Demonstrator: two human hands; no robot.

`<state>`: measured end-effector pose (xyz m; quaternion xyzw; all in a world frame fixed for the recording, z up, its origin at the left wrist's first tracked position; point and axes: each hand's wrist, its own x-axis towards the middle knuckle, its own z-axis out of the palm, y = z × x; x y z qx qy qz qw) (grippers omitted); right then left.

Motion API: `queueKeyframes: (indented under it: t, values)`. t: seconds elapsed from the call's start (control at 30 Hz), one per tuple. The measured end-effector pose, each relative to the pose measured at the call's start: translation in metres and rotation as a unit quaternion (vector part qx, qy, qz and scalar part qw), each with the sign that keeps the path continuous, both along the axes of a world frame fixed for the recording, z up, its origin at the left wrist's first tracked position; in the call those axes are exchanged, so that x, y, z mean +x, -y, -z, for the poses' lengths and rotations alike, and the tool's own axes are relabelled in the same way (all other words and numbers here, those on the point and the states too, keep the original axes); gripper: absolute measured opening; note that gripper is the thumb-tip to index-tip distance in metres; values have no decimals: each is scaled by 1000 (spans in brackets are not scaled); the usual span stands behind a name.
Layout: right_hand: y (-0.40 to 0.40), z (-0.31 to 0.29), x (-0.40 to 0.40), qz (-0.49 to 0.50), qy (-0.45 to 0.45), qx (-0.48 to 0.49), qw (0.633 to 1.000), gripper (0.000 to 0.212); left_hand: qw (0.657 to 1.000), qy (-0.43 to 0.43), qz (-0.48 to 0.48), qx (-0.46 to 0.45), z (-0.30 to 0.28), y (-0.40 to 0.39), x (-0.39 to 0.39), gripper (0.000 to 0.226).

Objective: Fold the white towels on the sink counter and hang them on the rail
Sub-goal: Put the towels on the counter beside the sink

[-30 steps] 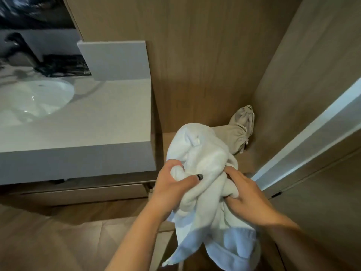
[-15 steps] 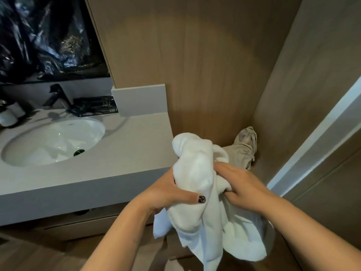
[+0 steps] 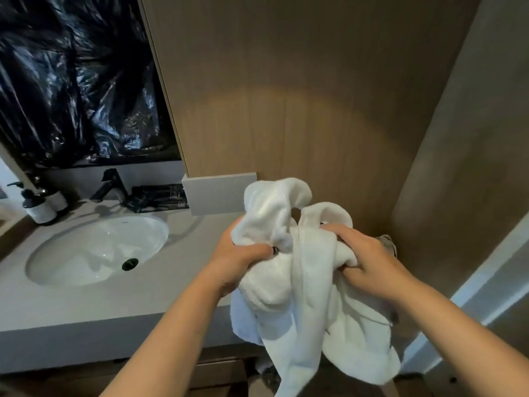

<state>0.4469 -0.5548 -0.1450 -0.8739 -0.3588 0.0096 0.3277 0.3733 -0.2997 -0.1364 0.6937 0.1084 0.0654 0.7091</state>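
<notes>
Change since the earlier views: the crumpled white terry towel (image 3: 300,270) has risen from below counter level to just above the counter's right end; the view has tilted upward, so more of the basin and wall shows.

Item: white towel, bunched, held in the air at 5 o'clock from the oval white basin (image 3: 97,250). Its top loops stand in front of the wood-grain wall panel (image 3: 286,110); its tails hang down past the front edge of the pale grey sink counter (image 3: 86,310).

Grip: left hand (image 3: 237,262) curled round a thick fold, thumb pressed across it. Right hand (image 3: 369,259) curled into the cloth at 3 o'clock of the bundle, fingers buried in it.

Handling note (judgement): the step appears to be shaking the towel open to find its edges. It would go best by walking each hand along a hem to a corner, then drawing the corners apart so the cloth hangs flat before the first fold.

Not determinable: no rail in view. Whether one towel or several are in the bundle cannot be told. Towel ends are cut off at the bottom edge. A beige bundle (image 3: 388,243) at the right hand's 2 o'clock is mostly hidden. The dark items (image 3: 160,196) beside the black tap (image 3: 110,186) are too small to identify.
</notes>
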Motion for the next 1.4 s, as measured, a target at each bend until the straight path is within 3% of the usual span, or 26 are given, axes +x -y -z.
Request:
queueKeyframes:
  t: [0.13, 0.23, 0.47, 0.6, 0.7, 0.87, 0.97, 1.13, 1.3, 1.33, 1.4]
  values:
    - [3, -15, 28, 53, 2, 56, 997, 80, 995, 64, -70, -42, -37, -28, 35, 46]
    - [0, -22, 45, 77, 10, 78, 994, 73, 989, 108, -99, -13, -62, -54, 56, 47]
    - [-32, -21, 76, 97, 17, 81, 992, 64, 946, 206, -104, 229, -104, -122, 101, 39]
    - [-55, -7, 83, 121, 12, 60, 991, 62, 921, 159, -59, 352, -49, -147, 133, 34]
    - [-77, -1, 87, 148, -7, 69, 986, 61, 925, 113, 4, 363, 27, -170, 148, 71]
    - [-116, 7, 93, 181, -31, 66, 981, 68, 807, 0, 3, 591, 135, -211, 155, 115]
    - [-137, 15, 98, 200, -37, 70, 977, 69, 769, -39, 37, 637, 164, -224, 173, 109]
    - [-171, 29, 103, 226, -52, 82, 969, 59, 703, -145, 190, 670, 201, -246, 203, 99]
    - [-194, 29, 103, 259, -57, 97, 959, 60, 725, -153, 241, 627, 193, -251, 210, 98]
    - [-197, 26, 102, 260, -57, 96, 959, 60, 748, -158, 258, 591, 186, -254, 209, 96]
    - [-203, 14, 104, 257, -55, 92, 960, 58, 840, -141, 253, 459, 171, -260, 200, 95]
